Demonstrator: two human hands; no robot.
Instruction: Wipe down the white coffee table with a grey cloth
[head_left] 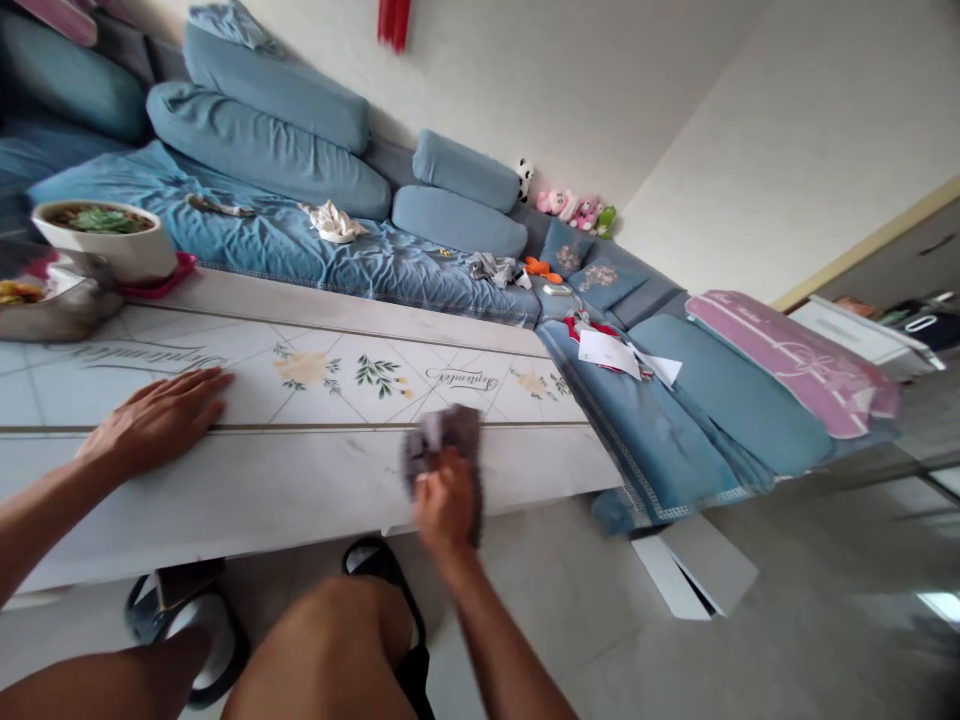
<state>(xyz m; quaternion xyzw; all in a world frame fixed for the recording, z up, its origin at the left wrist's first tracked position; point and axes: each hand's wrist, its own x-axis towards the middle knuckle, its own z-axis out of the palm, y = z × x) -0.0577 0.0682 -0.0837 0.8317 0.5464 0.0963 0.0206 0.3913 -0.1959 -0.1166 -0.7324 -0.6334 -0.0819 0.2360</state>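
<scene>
My right hand [444,505] grips a crumpled grey-brown cloth [465,430] against the near edge of a long white table [315,480]. Hand and cloth are slightly smeared by motion. Flat on the tabletop at the left rests my left hand [161,415], fingers stretched out and nothing in them. Along the table's middle runs a patterned strip [390,355] with yellow flowers, green leaves and lettering; the cloth covers part of its near border.
At the table's left end stand a potted succulent [105,235] on a pink saucer and a bowl-like container [45,305]. Behind and right is a blue sofa [292,245] with cushions and loose clothes. White panels [697,570] lie on the floor; my slippered feet are under the table.
</scene>
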